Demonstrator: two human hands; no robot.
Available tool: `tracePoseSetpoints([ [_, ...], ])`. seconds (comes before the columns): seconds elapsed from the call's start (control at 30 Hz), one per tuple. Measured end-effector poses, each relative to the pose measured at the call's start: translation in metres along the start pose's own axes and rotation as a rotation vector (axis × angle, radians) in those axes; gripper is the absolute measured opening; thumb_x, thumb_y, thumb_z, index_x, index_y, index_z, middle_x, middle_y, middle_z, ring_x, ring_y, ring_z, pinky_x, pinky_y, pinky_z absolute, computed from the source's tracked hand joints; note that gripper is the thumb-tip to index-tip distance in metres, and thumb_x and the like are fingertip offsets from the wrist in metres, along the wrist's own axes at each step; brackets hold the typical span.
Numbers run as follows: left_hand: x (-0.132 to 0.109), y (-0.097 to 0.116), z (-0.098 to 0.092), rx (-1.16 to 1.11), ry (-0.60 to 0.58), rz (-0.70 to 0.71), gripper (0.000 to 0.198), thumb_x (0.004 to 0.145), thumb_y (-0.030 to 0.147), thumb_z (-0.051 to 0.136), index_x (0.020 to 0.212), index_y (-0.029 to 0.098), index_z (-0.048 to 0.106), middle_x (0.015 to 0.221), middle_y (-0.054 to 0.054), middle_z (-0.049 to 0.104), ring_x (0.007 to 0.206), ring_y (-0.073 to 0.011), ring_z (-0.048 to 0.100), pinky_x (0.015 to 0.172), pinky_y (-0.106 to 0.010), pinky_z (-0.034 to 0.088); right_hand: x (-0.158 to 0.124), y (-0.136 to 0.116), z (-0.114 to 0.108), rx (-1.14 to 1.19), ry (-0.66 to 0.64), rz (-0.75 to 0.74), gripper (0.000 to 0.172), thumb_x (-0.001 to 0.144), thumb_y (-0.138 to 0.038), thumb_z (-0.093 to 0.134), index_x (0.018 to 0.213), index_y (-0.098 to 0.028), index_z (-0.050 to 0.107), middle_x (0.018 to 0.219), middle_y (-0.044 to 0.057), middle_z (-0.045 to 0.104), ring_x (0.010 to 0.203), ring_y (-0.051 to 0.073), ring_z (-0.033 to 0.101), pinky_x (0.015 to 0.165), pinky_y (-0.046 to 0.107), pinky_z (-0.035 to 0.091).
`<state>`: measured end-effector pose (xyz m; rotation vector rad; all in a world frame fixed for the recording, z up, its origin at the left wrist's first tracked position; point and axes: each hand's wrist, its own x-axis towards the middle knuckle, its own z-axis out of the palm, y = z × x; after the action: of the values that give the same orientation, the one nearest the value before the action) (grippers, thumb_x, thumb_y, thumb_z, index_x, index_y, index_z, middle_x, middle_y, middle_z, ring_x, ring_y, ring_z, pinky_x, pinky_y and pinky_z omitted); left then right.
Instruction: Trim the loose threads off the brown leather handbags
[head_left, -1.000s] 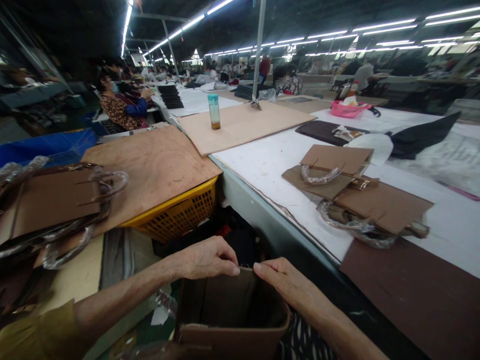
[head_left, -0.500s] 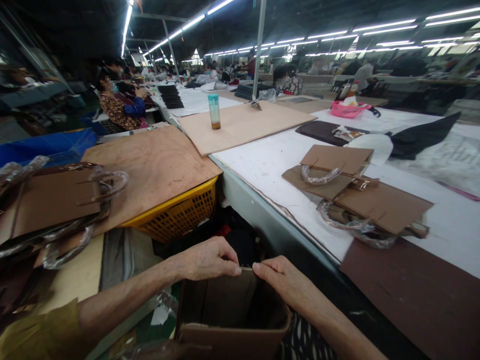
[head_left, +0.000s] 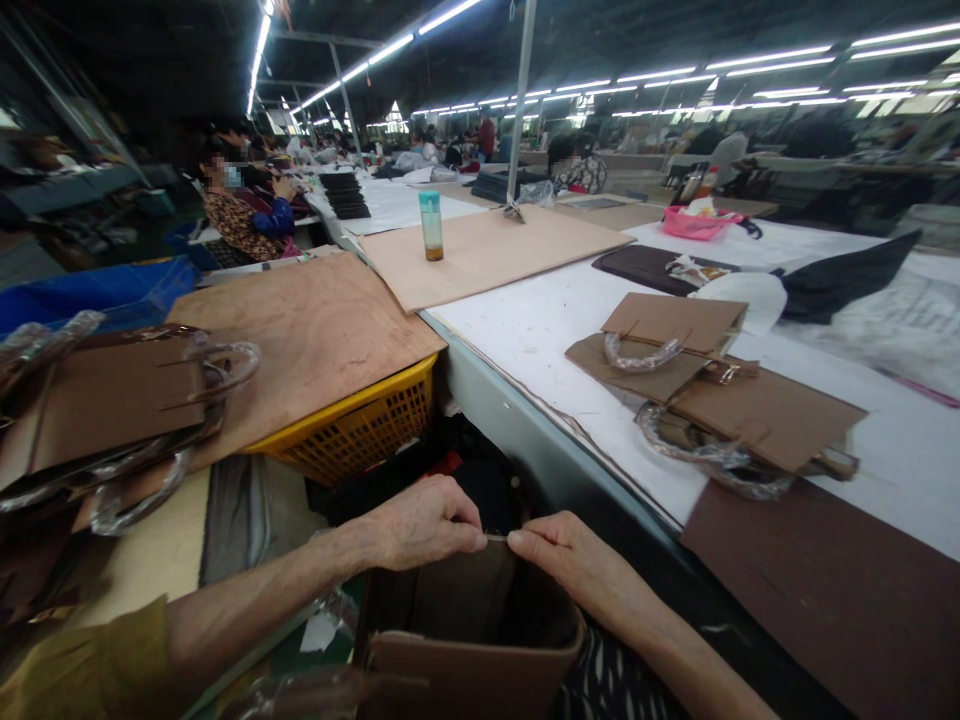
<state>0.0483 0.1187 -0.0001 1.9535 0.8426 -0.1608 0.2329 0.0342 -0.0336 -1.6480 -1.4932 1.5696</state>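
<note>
A brown handbag [head_left: 472, 665] stands open at my lap, its dark inside facing up. My left hand [head_left: 431, 525] pinches the far rim between thumb and fingers. Just to the right, my right hand [head_left: 559, 550] grips the same rim, thumb on top, with a short stretch of edge showing between the two thumbs. A plastic-wrapped handle [head_left: 300, 695] hangs at the bag's near side, partly cut off by the frame. The fingers beneath the rim are hidden.
More brown bags with wrapped handles lie on the white table [head_left: 517, 310] at right and in a pile [head_left: 112, 400] at left. A yellow basket [head_left: 360, 410] stands under a wooden board [head_left: 300, 340]. A bottle [head_left: 431, 228] stands farther back. Co-workers sit beyond.
Both hands keep their pinch on the bag's rim and have barely shifted. The near edge of the bag sits slightly higher, and the view has moved a little.
</note>
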Motion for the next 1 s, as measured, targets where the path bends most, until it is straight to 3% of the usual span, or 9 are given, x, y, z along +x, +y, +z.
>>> tracePoseSetpoints([
  [0.17,0.001,-0.002,0.001,0.013,0.014,-0.013,0.022,0.071,0.029,0.048,0.061,0.014,0.061,0.048,0.005,0.035,0.047,-0.0089,0.032,0.041,-0.021,0.021,0.000,-0.006,-0.002,-0.252,0.096,-0.088,0.031,0.081,-0.036,0.049,0.056,-0.018,0.046,0.053,-0.006,0.034,0.052,0.009,0.032,0.046,0.022,0.020],
  [0.33,0.001,-0.003,0.001,-0.002,0.002,-0.023,0.021,0.071,0.030,0.048,0.060,0.015,0.058,0.048,0.005,0.034,0.046,-0.0086,0.031,0.041,-0.021,0.021,-0.004,-0.016,-0.003,-0.423,0.130,-0.098,0.037,0.082,-0.036,0.049,0.051,-0.017,0.042,0.050,-0.006,0.032,0.051,0.009,0.033,0.049,0.023,0.020],
  [0.53,0.002,-0.004,0.003,-0.002,0.038,-0.017,0.020,0.070,0.028,0.047,0.057,0.015,0.055,0.047,0.005,0.032,0.047,-0.0085,0.030,0.043,-0.022,0.020,0.003,-0.018,0.001,-0.659,0.207,-0.158,0.030,0.083,-0.034,0.050,0.058,-0.018,0.053,0.057,-0.001,0.050,0.059,0.013,0.043,0.055,0.025,0.023],
  [0.67,0.002,-0.006,0.003,-0.017,0.028,-0.015,0.023,0.071,0.031,0.049,0.055,0.015,0.051,0.048,0.005,0.029,0.047,-0.0083,0.026,0.042,-0.022,0.018,0.009,-0.023,0.006,-0.591,0.109,-0.225,0.025,0.082,-0.030,0.050,0.060,-0.019,0.053,0.057,-0.003,0.049,0.058,0.011,0.042,0.055,0.023,0.024],
  [1.0,-0.012,-0.007,-0.019,-0.153,-0.027,0.000,0.026,0.079,0.032,0.043,0.066,0.014,0.057,0.058,0.004,0.040,0.052,-0.0087,0.033,0.045,-0.019,0.025,0.004,-0.026,0.004,-0.351,0.057,-0.139,0.027,0.080,-0.027,0.047,0.055,-0.018,0.043,0.052,-0.007,0.032,0.053,0.009,0.033,0.052,0.021,0.022],
])
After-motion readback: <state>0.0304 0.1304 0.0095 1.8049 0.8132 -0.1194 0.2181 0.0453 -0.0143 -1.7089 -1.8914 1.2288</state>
